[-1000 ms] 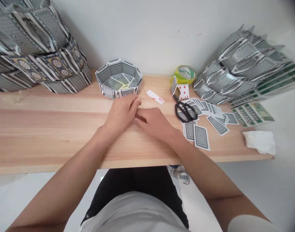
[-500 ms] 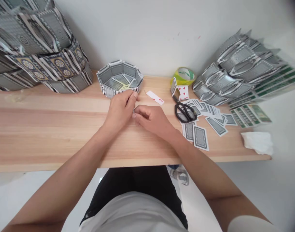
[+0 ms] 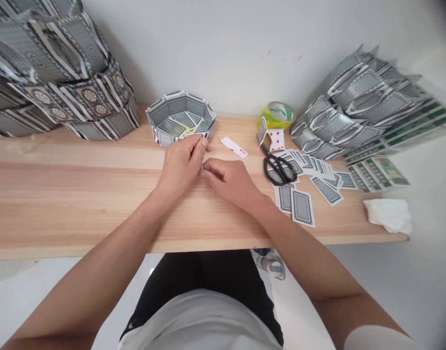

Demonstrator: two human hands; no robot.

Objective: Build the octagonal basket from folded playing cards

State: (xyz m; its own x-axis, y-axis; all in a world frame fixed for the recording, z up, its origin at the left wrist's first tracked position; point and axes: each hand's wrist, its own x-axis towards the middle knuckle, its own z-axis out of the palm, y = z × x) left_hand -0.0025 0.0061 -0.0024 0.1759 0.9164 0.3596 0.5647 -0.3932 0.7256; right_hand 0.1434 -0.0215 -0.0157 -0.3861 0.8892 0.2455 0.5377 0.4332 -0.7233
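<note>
Both hands meet over the table just in front of an eight-sided basket (image 3: pixel 181 104) made of folded cards. My left hand (image 3: pixel 182 160) is closed, thumb pressed against the curled fingers. My right hand (image 3: pixel 230 180) pinches right beside it, fingertips touching the left. Between them shows a grey-and-white sliver of a playing card (image 3: pixel 202 166); the rest of it is hidden by the fingers. Past the right fingers lies a cut card strip (image 3: pixel 234 147) with a red mark. Black-handled scissors (image 3: pixel 280 169) rest on loose playing cards (image 3: pixel 303 208) to the right.
A roll of yellow-green tape (image 3: pixel 277 114) and a bent card with red diamonds (image 3: pixel 276 140) stand by the wall. Stacked card baskets rise at left (image 3: pixel 73 87) and right (image 3: pixel 354 102). White tissue (image 3: pixel 387 215) and green-backed sheets (image 3: pixel 379 174) lie at the right end of the table.
Hardly anything differs. Both hands stay together in the same place, with only a slight shift of the fingers and the view.
</note>
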